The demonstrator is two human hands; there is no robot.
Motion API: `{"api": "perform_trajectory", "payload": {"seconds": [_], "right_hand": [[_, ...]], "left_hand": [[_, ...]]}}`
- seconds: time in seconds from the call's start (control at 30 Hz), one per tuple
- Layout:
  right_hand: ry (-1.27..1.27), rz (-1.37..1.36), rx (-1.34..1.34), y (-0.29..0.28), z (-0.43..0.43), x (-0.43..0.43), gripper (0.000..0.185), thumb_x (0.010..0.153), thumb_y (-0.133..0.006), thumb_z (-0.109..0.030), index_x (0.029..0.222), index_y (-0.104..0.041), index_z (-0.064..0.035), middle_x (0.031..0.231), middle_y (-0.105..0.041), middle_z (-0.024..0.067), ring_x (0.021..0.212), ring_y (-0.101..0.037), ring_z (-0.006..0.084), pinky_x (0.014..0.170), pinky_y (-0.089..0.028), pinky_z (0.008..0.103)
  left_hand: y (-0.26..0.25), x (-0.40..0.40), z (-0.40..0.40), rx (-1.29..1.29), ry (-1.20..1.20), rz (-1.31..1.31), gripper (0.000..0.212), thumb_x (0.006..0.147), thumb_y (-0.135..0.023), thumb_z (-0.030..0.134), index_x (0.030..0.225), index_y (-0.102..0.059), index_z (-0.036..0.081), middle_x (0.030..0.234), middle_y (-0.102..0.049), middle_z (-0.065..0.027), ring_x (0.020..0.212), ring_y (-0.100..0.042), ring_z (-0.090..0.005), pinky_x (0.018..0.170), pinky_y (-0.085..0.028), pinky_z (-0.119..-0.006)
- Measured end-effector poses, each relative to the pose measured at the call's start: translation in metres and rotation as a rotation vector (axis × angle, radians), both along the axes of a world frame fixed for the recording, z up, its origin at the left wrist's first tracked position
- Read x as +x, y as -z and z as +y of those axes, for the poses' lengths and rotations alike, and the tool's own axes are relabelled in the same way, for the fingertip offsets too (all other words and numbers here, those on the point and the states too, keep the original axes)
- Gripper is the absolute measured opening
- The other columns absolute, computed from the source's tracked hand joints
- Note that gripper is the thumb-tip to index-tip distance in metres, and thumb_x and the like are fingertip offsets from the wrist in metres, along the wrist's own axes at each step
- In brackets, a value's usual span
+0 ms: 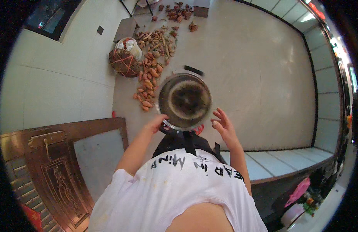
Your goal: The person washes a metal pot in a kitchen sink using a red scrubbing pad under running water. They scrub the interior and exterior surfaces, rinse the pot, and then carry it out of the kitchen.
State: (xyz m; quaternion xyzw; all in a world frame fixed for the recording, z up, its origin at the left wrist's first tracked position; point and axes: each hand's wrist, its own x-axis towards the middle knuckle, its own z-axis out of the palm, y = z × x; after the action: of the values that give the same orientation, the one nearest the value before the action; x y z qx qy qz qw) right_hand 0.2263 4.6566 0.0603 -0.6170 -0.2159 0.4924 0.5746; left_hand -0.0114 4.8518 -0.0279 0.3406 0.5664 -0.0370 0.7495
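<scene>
A round metal pot, dark inside at its middle, is before me near waist height, slightly blurred. A black handle shows at its far side. My left hand grips the pot's near left edge, its fingers partly hidden by the rim. My right hand is off the pot's right side, fingers apart and curved, holding nothing. Beyond the pot, to the left, sweet potatoes lie in a long spread on the floor.
A basket bound with red cord and a white bucket stand by the left wall. Reddish roots and cardboard boxes lie farther off. A carved brown door stands at lower left; a pale tiled ledge runs at right.
</scene>
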Motion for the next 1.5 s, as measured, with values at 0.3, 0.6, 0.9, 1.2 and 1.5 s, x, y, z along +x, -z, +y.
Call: {"api": "perform_trajectory", "payload": {"seconds": [0.3,0.6,0.9,1.2,1.5], "right_hand": [[-0.636,-1.131,-0.573,0.080,0.097,0.227,0.043,0.073,-0.064,-0.018,0.110,-0.051,-0.0016,0.097,-0.057,0.0185,0.094,-0.052,0.0333,0.082,-0.043,0.0404],[-0.947,-0.920,-0.944,0.128,0.206,0.380,0.034,0.081,-0.048,-0.026,0.114,-0.054,-0.0154,0.103,-0.059,0.0107,0.095,-0.056,0.0282,0.080,-0.039,0.0499],[-1.041,-0.919,-0.567,0.148,0.389,0.551,0.021,0.074,-0.054,-0.017,0.090,-0.065,-0.0096,0.083,-0.063,0.0153,0.075,-0.061,0.0326,0.067,-0.048,0.0382],[-1.323,-0.516,-0.500,0.049,0.625,0.766,0.016,0.074,-0.055,-0.003,0.088,-0.063,-0.0021,0.072,-0.061,0.0094,0.066,-0.055,0.0168,0.061,-0.044,0.0290],[-1.779,-0.487,-0.608,0.038,0.767,0.843,0.017,0.079,-0.053,-0.012,0.092,-0.062,-0.0057,0.088,-0.063,0.0135,0.082,-0.059,0.0298,0.072,-0.047,0.0365]], "left_hand": [[0.120,-0.016,0.107,-0.423,-0.814,0.284,0.022,0.080,-0.045,0.022,0.088,-0.051,0.002,0.066,-0.057,-0.0088,0.047,-0.051,-0.0172,0.037,-0.040,-0.028],[0.105,0.111,0.162,-0.366,-1.308,0.291,0.021,0.081,-0.045,0.018,0.083,-0.050,-0.002,0.071,-0.056,-0.0181,0.050,-0.053,-0.0229,0.041,-0.048,-0.029],[0.134,0.277,0.341,-0.487,-1.317,-0.104,0.036,0.081,-0.044,0.025,0.086,-0.055,-0.008,0.087,-0.059,-0.0270,0.062,-0.060,-0.0262,0.043,-0.049,-0.024],[0.090,0.490,0.435,-0.246,-1.438,-0.232,0.040,0.075,-0.050,0.022,0.100,-0.054,-0.009,0.095,-0.061,-0.0211,0.073,-0.063,-0.0232,0.052,-0.050,-0.024],[0.112,0.587,0.399,-0.563,-1.712,-0.370,0.042,0.077,-0.051,0.028,0.100,-0.054,-0.008,0.083,-0.060,-0.0228,0.065,-0.061,-0.0206,0.053,-0.051,-0.025]]}}
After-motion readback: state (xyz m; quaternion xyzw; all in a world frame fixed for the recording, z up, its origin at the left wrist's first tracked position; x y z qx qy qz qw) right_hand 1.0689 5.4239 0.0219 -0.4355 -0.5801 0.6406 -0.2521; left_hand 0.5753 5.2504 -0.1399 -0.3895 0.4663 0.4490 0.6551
